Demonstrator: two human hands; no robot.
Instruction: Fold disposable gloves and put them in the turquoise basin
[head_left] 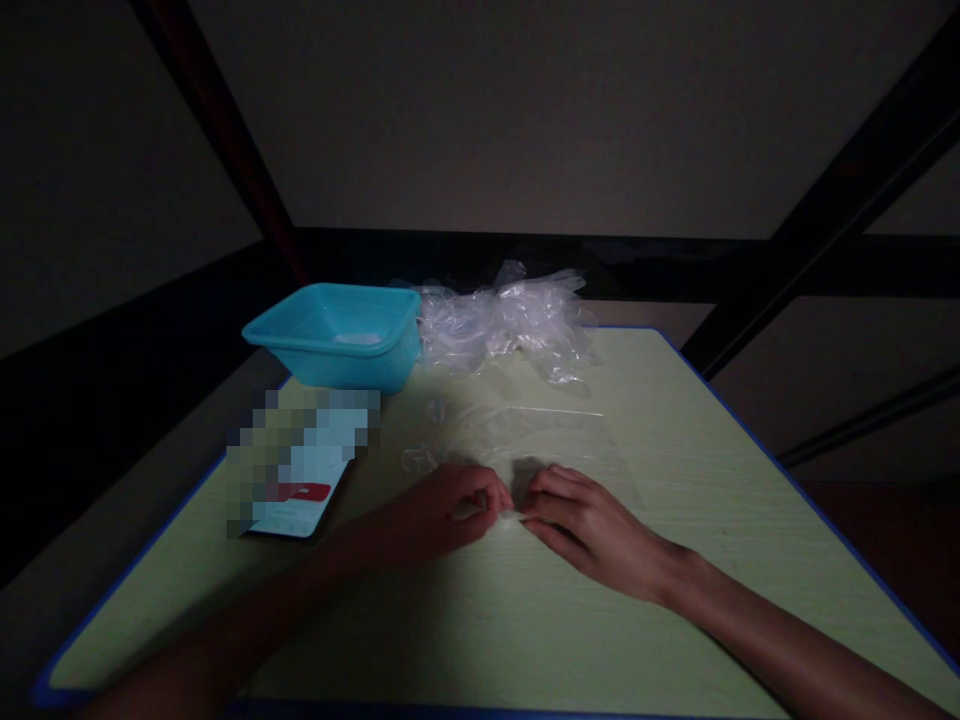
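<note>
A thin, see-through plastic glove [540, 432] lies flat on the table, its finger ends toward the left and a straight edge at the right. At its near side, my left hand [457, 508] is closed, thumb and forefinger pinching the film. My right hand [589, 525] faces it a small gap away, fingers bent and pressed on the same film. A bit of crumpled film shows between the fingertips. How much plastic lies under the hands is hidden.
A heap of clear plastic gloves [517, 325] sits at the table's far edge. Beside it stands a blue plastic basin [341, 365]. A phone [304, 500] with a lit, partly blurred screen lies at the left. The pale table [525, 640] has a blue rim; a wall rises behind.
</note>
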